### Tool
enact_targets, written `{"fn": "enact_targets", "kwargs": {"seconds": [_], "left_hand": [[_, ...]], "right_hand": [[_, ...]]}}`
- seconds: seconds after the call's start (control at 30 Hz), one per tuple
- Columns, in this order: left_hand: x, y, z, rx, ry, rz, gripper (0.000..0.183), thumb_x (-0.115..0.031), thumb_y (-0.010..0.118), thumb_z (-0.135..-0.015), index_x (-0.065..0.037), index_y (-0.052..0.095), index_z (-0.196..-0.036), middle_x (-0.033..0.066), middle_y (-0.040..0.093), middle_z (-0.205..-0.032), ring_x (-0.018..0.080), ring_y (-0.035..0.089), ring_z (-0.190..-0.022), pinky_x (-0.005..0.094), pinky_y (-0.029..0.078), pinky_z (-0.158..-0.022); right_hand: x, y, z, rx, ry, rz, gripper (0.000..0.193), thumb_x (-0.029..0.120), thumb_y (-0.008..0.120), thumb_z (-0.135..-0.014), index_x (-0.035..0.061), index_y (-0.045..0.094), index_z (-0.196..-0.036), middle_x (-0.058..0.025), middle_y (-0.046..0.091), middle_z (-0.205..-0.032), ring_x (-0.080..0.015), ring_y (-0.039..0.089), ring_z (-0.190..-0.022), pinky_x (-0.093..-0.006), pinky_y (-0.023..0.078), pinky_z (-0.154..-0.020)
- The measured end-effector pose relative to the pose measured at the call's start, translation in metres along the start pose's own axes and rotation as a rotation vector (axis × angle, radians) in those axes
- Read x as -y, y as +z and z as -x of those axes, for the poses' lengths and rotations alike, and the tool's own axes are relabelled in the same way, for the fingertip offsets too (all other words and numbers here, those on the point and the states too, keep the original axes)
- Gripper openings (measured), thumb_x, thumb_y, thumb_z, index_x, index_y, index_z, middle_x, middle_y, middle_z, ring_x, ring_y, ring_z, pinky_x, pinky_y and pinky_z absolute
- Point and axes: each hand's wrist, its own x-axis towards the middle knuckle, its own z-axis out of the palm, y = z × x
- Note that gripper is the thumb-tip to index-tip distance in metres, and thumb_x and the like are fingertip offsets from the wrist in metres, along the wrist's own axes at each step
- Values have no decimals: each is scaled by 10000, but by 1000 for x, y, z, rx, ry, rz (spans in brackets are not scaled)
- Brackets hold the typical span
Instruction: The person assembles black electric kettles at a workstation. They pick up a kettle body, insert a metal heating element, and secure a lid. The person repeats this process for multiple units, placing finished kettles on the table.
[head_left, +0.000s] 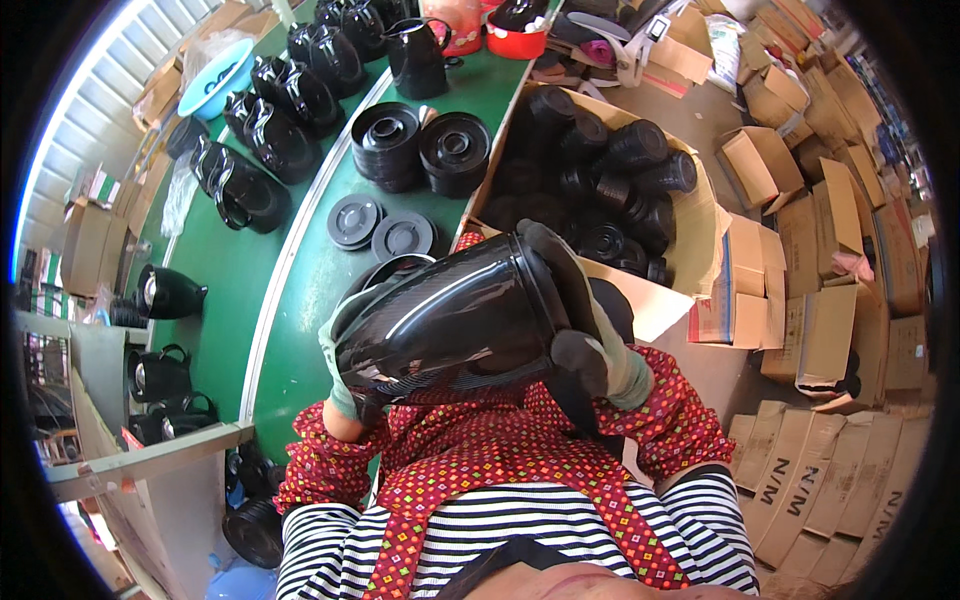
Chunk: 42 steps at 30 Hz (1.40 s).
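A glossy black jug (450,320) lies tilted sideways in front of my chest, between both hands. At its left end, my left hand (340,350) in a pale green glove is closed round it; part of the fingers is behind the jug. Over the jug's right end, my right hand (595,345) is wrapped, its glove green with dark grey fingertips. The inside of the jug is hidden. Just beyond it on the green bench lie flat black discs (403,237). Behind those stand stacks of round black rings (455,150).
Several black jugs (250,190) stand in rows on the green bench (310,285). A large carton (705,245) of black cylindrical parts is at the right. A light blue basin (217,80) sits at the far left. Cardboard boxes (760,165) cover the floor on the right.
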Motion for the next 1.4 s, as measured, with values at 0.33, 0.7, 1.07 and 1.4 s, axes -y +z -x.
{"fn": "enact_targets", "kwargs": {"seconds": [0.33, 0.7, 1.07, 1.4], "left_hand": [[-4, 28, 11, -118, -69, 45, 754, -340, 969, -645, 37, 709, -1244, 179, 745, -1187, 292, 731, -1096, 403, 591, -975], [-64, -9, -30, -43, 441, -356, 446, -126, 911, -745, 52, 736, -1115, 292, 719, -1224, 356, 780, -948, 404, 630, -851], [-19, -15, 1, 134, -81, 196, 624, -266, 897, -804, 62, 665, -1282, 238, 669, -1340, 315, 688, -1164, 428, 550, -1028], [9, -26, -6, 240, 0, 40, 760, -292, 976, -709, 63, 662, -1304, 216, 704, -1315, 263, 736, -1096, 399, 575, -999]], "right_hand": [[9, -1, 4, -189, 120, 218, 631, 276, 597, -1088, -41, 398, -1596, -223, 503, -1556, -287, 512, -1422, -366, 358, -1198], [-30, -2, 7, -242, 535, -494, 723, 530, 527, -1087, -7, 456, -1566, -176, 493, -1584, -273, 514, -1427, -409, 386, -1218], [-16, 18, 8, -158, -203, 120, 793, 589, 493, -1089, 24, 342, -1624, -175, 350, -1687, -245, 387, -1539, -382, 343, -1245], [-4, 12, 12, -126, 335, -548, 849, 633, 523, -1043, 16, 375, -1607, -184, 392, -1658, -284, 488, -1461, -424, 414, -1199]]}}
